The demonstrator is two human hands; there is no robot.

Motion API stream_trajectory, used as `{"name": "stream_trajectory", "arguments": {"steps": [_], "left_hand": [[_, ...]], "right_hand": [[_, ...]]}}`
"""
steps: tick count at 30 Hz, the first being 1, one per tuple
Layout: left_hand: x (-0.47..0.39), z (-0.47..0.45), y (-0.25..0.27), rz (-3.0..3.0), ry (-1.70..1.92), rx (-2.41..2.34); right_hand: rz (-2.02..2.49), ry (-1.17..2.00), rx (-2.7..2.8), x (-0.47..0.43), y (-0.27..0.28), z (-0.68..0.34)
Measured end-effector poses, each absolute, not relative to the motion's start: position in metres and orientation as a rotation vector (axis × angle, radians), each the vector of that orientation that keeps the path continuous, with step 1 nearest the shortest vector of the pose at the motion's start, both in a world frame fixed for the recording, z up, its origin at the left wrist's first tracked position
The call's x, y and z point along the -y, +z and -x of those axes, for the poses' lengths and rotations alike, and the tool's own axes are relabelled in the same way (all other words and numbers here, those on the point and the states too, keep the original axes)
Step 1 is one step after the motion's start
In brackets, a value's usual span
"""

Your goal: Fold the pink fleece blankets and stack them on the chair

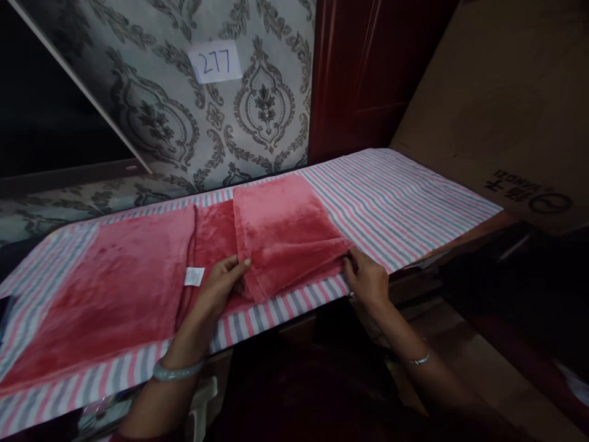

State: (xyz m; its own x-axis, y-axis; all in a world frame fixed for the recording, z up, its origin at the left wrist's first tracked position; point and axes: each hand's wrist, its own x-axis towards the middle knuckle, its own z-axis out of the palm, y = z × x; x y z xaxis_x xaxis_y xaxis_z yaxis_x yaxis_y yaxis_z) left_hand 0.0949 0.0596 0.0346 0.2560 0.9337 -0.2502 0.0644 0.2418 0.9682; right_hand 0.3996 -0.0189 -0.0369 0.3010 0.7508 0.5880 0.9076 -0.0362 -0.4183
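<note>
A pink plush blanket [124,270] lies partly folded along the table, with a flap [285,221] turned inward from its right side. Between that flap and the left section, a darker strip of the blanket shows. A small white label [194,276] sticks out at the left section's edge. My left hand [225,276] pinches the flap's left edge near the front, thumb on top and fingers underneath. At the flap's front right corner, my right hand [365,276] grips the fabric and lifts it slightly, making a crease.
A striped cloth [400,196] covers the table. Patterned wallpaper with a paper marked 277 [215,61] stands behind. A dark screen [55,104] is at the left. A large cardboard box [501,116] leans at the right, beside a dark red panel [363,80].
</note>
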Motion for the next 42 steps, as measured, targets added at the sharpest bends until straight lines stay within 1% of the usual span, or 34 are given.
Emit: {"name": "stream_trajectory", "arguments": {"steps": [2, 5, 9, 16, 22, 26, 28, 30, 32, 34, 38, 42], "left_hand": [[-0.059, -0.095, 0.034, -1.145, 0.826, -1.132], [-0.057, -0.094, 0.036, -1.087, 0.829, -1.116], [-0.055, -0.092, 0.037, -1.054, 0.831, -1.110], [-0.052, -0.093, 0.035, -1.194, 0.776, -1.164], [-0.059, -0.081, 0.046, -1.436, 0.598, -1.310], [-0.086, -0.080, 0.067, -1.828, 0.779, -1.489], [-0.107, -0.095, 0.082, -2.029, 0.808, -1.469], [-0.131, -0.125, 0.099, -2.213, 0.761, -1.411], [-0.159, -0.165, 0.112, -2.408, 0.657, -1.374], [-0.191, -0.208, 0.121, -2.622, 0.417, -1.415], [-0.252, -0.278, 0.120, -2.698, 0.300, -1.473], [-0.296, -0.312, 0.106, -2.660, 0.104, -1.607]], "right_hand": [[1.852, -0.212, 1.441, 0.017, -0.034, -0.400], [1.742, -0.180, 1.376, 0.019, -0.031, -0.403], [1.695, -0.185, 1.357, 0.025, -0.036, -0.408], [1.549, -0.242, 1.381, 0.028, -0.051, -0.409], [1.558, -0.329, 1.359, 0.025, -0.057, -0.408], [1.535, -0.400, 1.374, 0.023, -0.060, -0.405], [1.504, -0.427, 1.384, 0.022, -0.060, -0.403], [1.471, -0.443, 1.395, 0.022, -0.058, -0.402], [1.431, -0.460, 1.399, 0.022, -0.056, -0.401], [1.386, -0.474, 1.396, 0.021, -0.054, -0.400], [1.351, -0.417, 1.387, 0.021, -0.056, -0.402], [1.354, -0.392, 1.372, 0.022, -0.057, -0.404]]}}
